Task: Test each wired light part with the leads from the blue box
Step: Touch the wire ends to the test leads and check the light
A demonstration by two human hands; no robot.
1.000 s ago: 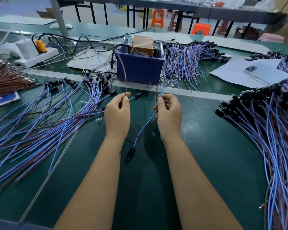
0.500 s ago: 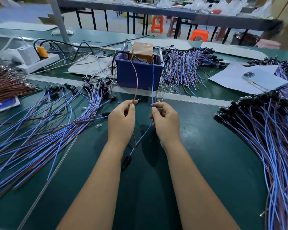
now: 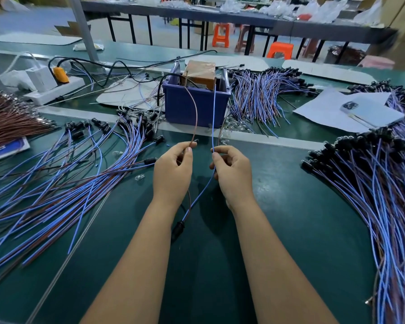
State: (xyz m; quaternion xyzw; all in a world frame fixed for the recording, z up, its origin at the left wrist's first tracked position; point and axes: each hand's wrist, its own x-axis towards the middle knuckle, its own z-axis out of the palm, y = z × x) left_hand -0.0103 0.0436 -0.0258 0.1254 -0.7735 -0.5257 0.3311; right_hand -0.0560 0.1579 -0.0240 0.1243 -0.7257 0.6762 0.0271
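The blue box stands at the table's middle, a brown block inside it. A brown lead and a blue lead arch out of it toward me. My left hand pinches the brown lead's end together with the part's brown wire. My right hand pinches the blue lead's end against the part's blue wire. Both wires run down between my wrists to the black light part, which hangs just above the green mat.
Wired parts lie fanned out at the left, piled at the right and behind the box. A white power strip sits back left. Papers and a phone lie back right. Small clear bulbs are scattered near the box.
Both hands have drawn closer together and a little toward me, keeping their pinch on the leads and wires. The black part hangs in about the same place.
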